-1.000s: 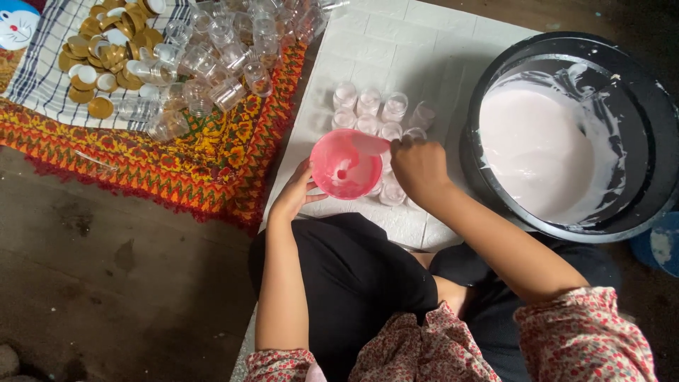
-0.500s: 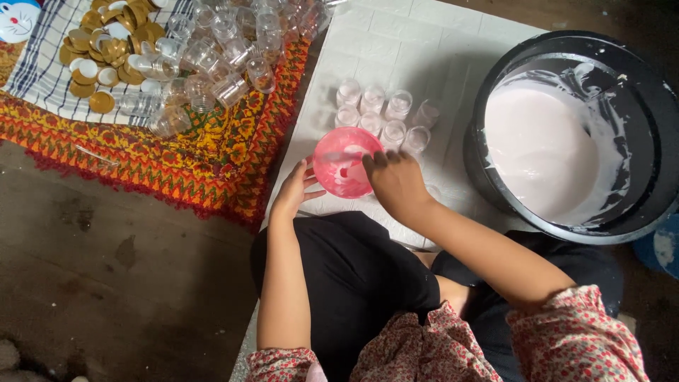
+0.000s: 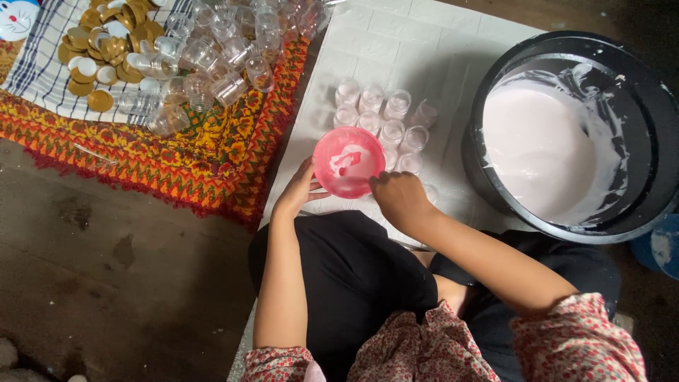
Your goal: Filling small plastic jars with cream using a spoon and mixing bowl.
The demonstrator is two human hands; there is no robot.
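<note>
Hands on pink bowl, small jars behind, black tub right

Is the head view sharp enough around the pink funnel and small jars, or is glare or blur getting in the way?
Head view: soft, even light; the pink funnel and both hands are sharp, the clear jars glint mildly, the black tub rim falls dark.

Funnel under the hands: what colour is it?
Pink, smeared with white liquid inside; the funnel shows best in the head view.
</note>
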